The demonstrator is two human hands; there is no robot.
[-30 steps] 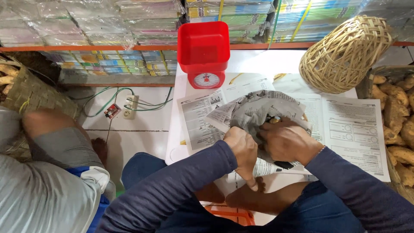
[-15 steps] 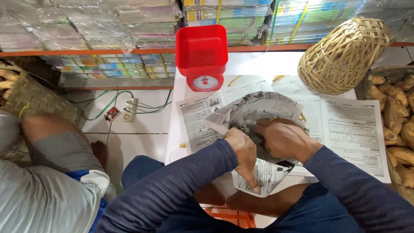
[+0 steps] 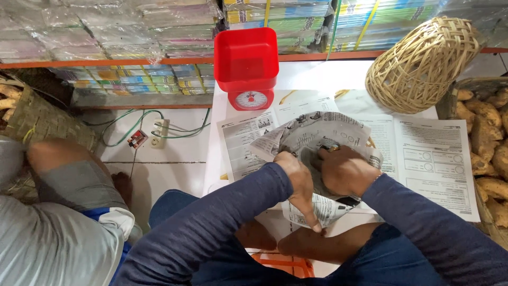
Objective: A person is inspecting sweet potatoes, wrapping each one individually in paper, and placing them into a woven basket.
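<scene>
Right, both your hands are on the newspaper bundle (image 3: pixel 317 143), which sits on the low white table (image 3: pixel 317 74) just in front of your knees, on top of flat printed sheets (image 3: pixel 434 169). Your left hand (image 3: pixel 300 182) is clenched on the near edge of the bundle, fingers pinching the paper's lower corner and pointing down toward your lap. Your right hand (image 3: pixel 344 170) lies over the middle of the bundle, fingers curled into the crumpled paper, grasping it; what's inside the wrap is hidden, can't tell.

Around it: red kitchen scale (image 3: pixel 247 66) w/ square tray stands at the far side of the table, just beyond the bundle, dial facing you. Woven rattan basket (image 3: pixel 420 63) lies tipped on its side at far right of table, well apart from your hands. Pile of tan root tubers (image 3: pixel 484 137) at the right edge, beside the sheets. Shelf (image 3: pixel 132 61) behind holds stacks of plastic-wrapped packets.

Left of you: another person sits on the floor, bare knee (image 3: pixel 55 159) up, grey shorts, not touching your stuff. White power strip (image 3: pixel 159 133) w/ green cable on the floor betw. that person and the table. Woven mat or basket (image 3: pixel 37 114) at far left.
</scene>
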